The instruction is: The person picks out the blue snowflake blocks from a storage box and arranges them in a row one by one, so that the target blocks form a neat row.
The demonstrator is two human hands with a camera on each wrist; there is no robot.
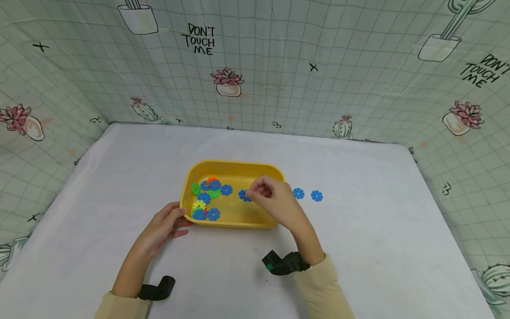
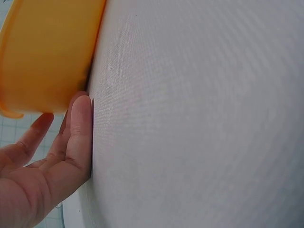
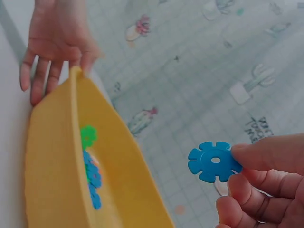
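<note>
A blue notched plastic disc (image 3: 202, 164), flower-shaped with a small hole, is pinched between the thumb and fingers of my right hand (image 1: 275, 199). That hand is above the right half of a yellow tray (image 1: 235, 224). My left hand (image 1: 165, 226) touches the tray's near left corner, its thumb at the rim and its other fingers extended low against the outside wall, as the left wrist view shows. Inside the tray's left half lie several more notched discs: blue (image 1: 226, 190), green (image 1: 196, 188), yellow (image 1: 199, 204) and orange (image 1: 213, 180).
Two blue discs (image 1: 316, 196) lie in a row on the white tabletop (image 1: 378, 230), just right of the tray. Behind and beside the table hangs a gridded cloth (image 1: 271, 88) printed with cacti. Both wrists wear black straps (image 1: 284, 263).
</note>
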